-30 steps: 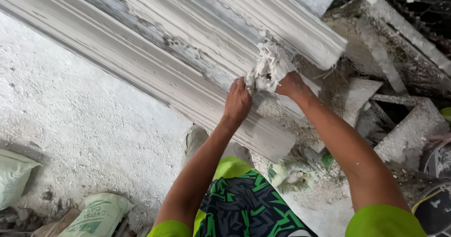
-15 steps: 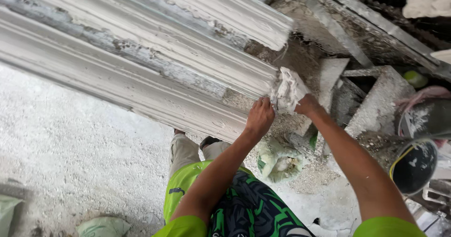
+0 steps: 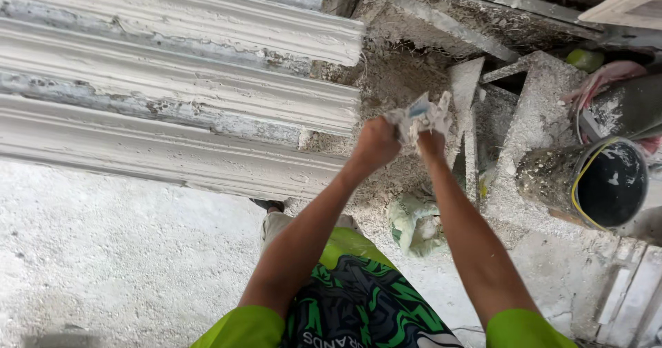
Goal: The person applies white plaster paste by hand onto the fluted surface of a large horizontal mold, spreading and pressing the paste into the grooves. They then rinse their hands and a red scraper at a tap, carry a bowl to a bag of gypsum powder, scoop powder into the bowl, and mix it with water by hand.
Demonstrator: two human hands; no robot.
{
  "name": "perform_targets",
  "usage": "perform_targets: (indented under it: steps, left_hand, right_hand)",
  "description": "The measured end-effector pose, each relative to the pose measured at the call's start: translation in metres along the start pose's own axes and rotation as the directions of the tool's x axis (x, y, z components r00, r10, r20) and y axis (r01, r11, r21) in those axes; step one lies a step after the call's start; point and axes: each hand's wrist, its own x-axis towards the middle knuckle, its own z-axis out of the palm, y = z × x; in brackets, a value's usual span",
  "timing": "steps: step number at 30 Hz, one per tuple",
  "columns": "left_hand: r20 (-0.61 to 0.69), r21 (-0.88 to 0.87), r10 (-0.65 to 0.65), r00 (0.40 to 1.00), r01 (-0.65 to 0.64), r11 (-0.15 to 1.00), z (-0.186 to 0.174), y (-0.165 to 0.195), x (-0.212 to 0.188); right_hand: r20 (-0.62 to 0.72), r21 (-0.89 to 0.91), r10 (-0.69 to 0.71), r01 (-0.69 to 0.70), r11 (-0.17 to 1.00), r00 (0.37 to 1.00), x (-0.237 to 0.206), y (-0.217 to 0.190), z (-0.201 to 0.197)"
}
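Note:
Both my hands grip a crumpled white rag [image 3: 422, 114] smeared with plaster, held up just past the right end of several long white plaster cornice mouldings [image 3: 172, 93]. My left hand [image 3: 376, 143] clutches the rag's left side. My right hand [image 3: 432, 141] pinches its right side from below. The rag hangs in the air, off the mouldings.
A black bucket [image 3: 598, 180] caked with plaster lies tilted at the right. Plaster slabs and rubble [image 3: 531, 107] lie behind the hands. A crumpled greenish bag [image 3: 414, 224] sits on the white dusty floor [image 3: 103, 251] by my legs.
The rag and both hands came off the mouldings' end face and moved right, away from it. My view shifted right, bringing the black bucket fully into sight.

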Motion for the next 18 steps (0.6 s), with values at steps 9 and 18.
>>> perform_targets:
  steps: [9, 18]
  left_hand:
    - [-0.323, -0.323, -0.011, 0.946, -0.1, 0.941, -0.099, -0.019, -0.026]
    - [-0.345, -0.428, -0.125, 0.93, -0.038, 0.903, -0.102, -0.029, -0.065]
  right_hand:
    - [-0.361, 0.445, -0.33, 0.471, 0.761, 0.873, 0.029, -0.105, -0.146]
    - [-0.605, 0.568, -0.291, 0.658, 0.495, 0.741, -0.037, -0.123, -0.179]
